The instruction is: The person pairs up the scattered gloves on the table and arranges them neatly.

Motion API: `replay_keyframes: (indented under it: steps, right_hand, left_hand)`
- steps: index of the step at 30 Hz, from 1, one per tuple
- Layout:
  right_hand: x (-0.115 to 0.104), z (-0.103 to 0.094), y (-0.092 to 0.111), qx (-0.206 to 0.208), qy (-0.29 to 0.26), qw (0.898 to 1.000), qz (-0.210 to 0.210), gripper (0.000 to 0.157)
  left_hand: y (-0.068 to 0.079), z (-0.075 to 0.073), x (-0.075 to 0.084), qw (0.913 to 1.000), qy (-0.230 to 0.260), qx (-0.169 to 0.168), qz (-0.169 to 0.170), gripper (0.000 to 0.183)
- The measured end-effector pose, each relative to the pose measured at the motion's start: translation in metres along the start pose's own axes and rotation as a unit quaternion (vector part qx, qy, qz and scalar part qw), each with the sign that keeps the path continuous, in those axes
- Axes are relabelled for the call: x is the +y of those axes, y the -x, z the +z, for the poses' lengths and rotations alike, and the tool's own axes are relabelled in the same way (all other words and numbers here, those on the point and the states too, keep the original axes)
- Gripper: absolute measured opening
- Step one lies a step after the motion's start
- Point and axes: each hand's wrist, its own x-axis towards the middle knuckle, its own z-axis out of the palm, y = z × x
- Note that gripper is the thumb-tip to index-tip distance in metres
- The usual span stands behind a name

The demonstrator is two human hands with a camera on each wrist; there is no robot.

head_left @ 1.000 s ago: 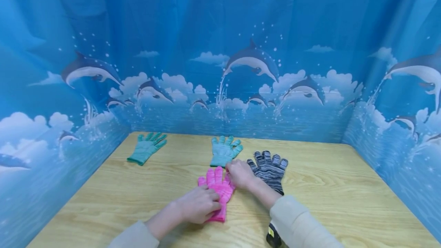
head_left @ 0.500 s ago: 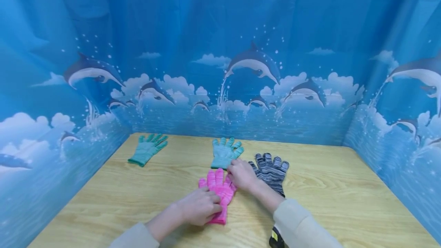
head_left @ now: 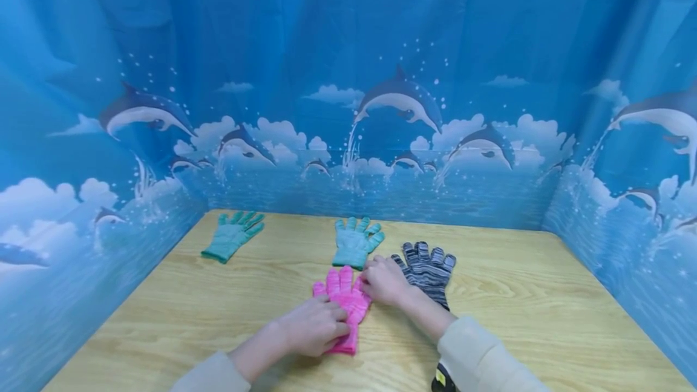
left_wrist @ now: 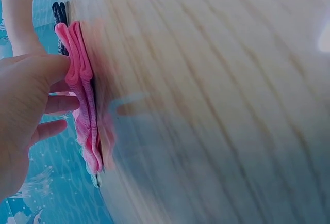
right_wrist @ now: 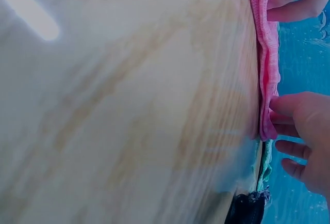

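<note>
Tabletop (head_left: 517, 295) beneath flat, bright-pink glove (head_left: 352, 305)

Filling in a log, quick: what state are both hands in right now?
Left hand: open, relaxed fingers touching the pink glove.
Right hand: fingertips at that glove's edge; whether pinching cannot be told.

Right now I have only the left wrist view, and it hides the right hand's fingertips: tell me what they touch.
Observer: In the head view, the right hand touches the pink glove along its right edge, close to the glove's finger end.
Operator: Now report what lies near the table's far left corner.
Observer: A green glove lies there, apart from the pink one.
</note>
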Motion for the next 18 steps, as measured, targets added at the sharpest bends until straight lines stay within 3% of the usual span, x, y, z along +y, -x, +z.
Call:
replay_keyframes:
  steps: [18]
  right_hand:
    - [-0.0016, -0.0027, -0.0071, 0.016, -0.015, 0.999, -0.027, 0.006]
  left_hand:
    - [0.0008, 0.0029, 0.0005, 1.0000, -0.001, 0.009, -0.002, 0.004]
